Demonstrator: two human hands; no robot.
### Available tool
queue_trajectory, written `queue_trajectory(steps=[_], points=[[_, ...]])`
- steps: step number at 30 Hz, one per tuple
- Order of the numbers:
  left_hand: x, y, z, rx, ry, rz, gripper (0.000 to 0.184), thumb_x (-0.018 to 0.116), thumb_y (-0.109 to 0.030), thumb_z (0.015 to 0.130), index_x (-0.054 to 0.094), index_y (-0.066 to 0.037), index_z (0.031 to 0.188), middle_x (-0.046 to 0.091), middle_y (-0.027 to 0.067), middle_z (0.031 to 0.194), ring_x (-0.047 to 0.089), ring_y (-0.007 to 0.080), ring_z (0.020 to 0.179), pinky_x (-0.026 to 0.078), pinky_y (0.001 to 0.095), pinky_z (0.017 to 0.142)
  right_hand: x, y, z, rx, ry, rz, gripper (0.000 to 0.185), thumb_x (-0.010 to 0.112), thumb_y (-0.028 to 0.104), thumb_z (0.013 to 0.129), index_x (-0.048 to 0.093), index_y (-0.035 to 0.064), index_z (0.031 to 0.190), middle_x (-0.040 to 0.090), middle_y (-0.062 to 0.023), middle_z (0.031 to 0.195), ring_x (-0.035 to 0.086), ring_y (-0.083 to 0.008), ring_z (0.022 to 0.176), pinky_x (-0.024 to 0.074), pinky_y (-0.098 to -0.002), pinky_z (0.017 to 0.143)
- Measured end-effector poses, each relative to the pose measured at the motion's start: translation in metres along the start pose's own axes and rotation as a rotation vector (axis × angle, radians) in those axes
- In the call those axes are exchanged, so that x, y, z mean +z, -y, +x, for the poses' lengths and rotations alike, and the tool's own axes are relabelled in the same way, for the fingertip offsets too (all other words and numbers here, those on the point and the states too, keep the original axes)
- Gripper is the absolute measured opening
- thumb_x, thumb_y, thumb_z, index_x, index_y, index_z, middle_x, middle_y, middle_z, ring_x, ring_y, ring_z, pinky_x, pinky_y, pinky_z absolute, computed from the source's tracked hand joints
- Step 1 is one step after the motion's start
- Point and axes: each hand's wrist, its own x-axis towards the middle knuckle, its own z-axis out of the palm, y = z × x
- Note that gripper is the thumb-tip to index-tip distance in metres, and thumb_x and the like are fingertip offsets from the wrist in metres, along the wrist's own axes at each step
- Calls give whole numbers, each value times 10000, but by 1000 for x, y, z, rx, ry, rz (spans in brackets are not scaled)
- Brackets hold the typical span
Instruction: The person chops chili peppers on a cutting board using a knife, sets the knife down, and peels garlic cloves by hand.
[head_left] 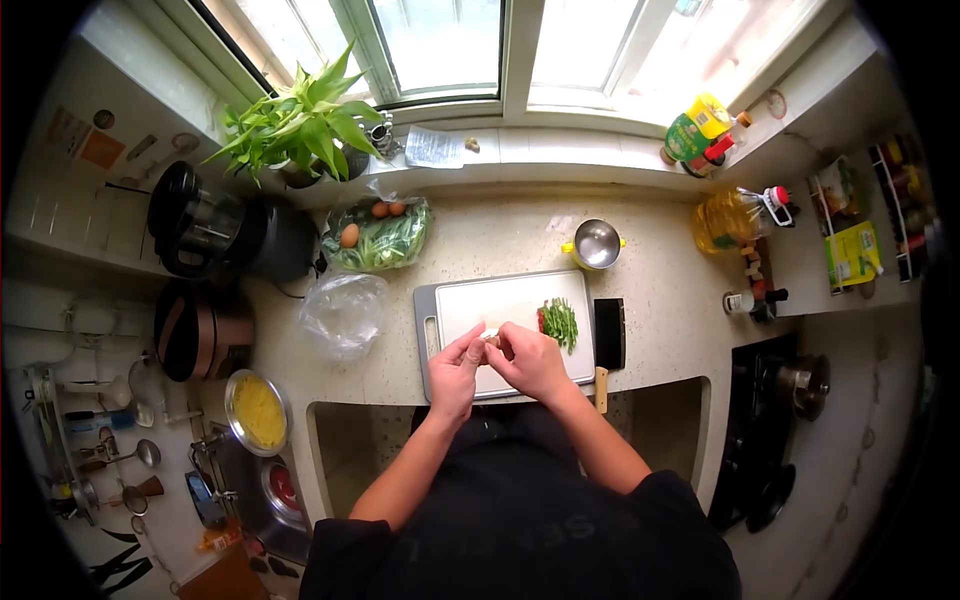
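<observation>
While the left hand (pixel 453 382) and right hand (pixel 534 362) pinched a small whitish lump (pixel 490 335) in their grip, it was over the white, grey-edged cutting board (pixel 470 304), near thin green stalks (pixel 562 326).

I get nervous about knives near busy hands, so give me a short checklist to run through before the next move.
1. Small whitish piece held: ok, between the fingertips of the left hand and right hand.
2. Its surface fully visible: not ok, fingers cover part.
3. Broad dark-bladed knife with pale wooden handle away from both hands: ok, lying right of the board.
4. Knife handle fully supported by the counter: cannot tell.
5. White rectangular cutting board with grey border has bare space: ok, left of the chopped green and red vegetables.
</observation>
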Motion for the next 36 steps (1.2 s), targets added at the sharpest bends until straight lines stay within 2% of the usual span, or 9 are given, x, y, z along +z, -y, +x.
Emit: queue_trajectory(steps=[6,9,12,15,18,22,28,32,36], points=[[-9,-6,-2,-23,66,15,343,651,-133,984,628,70,1259,716,115,1044,675,149,920,552,279,857,9,11,-4,-5,-61,-3,258,635,231,939,532,48,789,662,-150,726,641,-376,661,494,-457,558],[-11,-12,-3,-21,74,7,314,630,-105,994,631,61,1261,717,108,1047,677,147,915,559,283,850,15,12,-7,17,-71,-40,224,638,172,937,548,22,796,650,-153,716,648,-335,643,506,-393,562],[-20,-15,-6,-65,33,-39,322,620,-108,1000,619,55,1278,715,102,1050,676,142,915,565,287,853,21,17,-5,13,-48,108,258,613,209,964,534,20,808,622,-175,692,621,-370,637,473,-430,554],[-22,-22,-5,-105,10,-113,353,604,-102,1007,580,49,1325,702,87,1051,673,138,923,571,290,858,25,28,-8,88,-55,299,216,602,185,982,575,0,874,603,-170,694,607,-290,605,470,-382,568],[-29,-29,-9,-100,29,-148,401,596,-86,1006,528,41,1380,673,75,1064,667,143,940,580,300,862,41,19,-16,160,-101,467,191,597,178,999,608,-9,960,620,-115,727,573,-161,617,468,-307,582],[-38,-39,-8,-124,92,-158,443,602,-58,992,497,9,1417,662,82,1113,666,161,976,584,324,876,52,16,-24,265,-106,803,187,594,192,1014,627,8,1019,646,-21,817,551,-66,690,453,-219,599],[-53,-47,-3,-154,127,-32,474,650,-44,954,516,-5,1406,669,77,1120,654,161,1011,579,325,885,57,19,-28,350,-130,979,174,581,168,1005,639,19,1074,661,-52,847,584,-106,726,479,-250,660],[-60,-48,-1,-133,124,-21,464,672,-41,940,540,1,1383,669,70,1120,648,154,1006,567,306,879,55,18,-28,445,-149,1370,184,524,103,944,616,0,1067,679,-142,991,636,-188,772,515,-321,690],[-59,-51,-1,-125,130,-63,447,682,-23,929,559,17,1357,671,70,1118,649,148,1002,562,298,873,51,25,-26,431,-106,1409,169,531,108,942,610,4,1050,671,-144,999,633,-183,774,503,-290,615]])
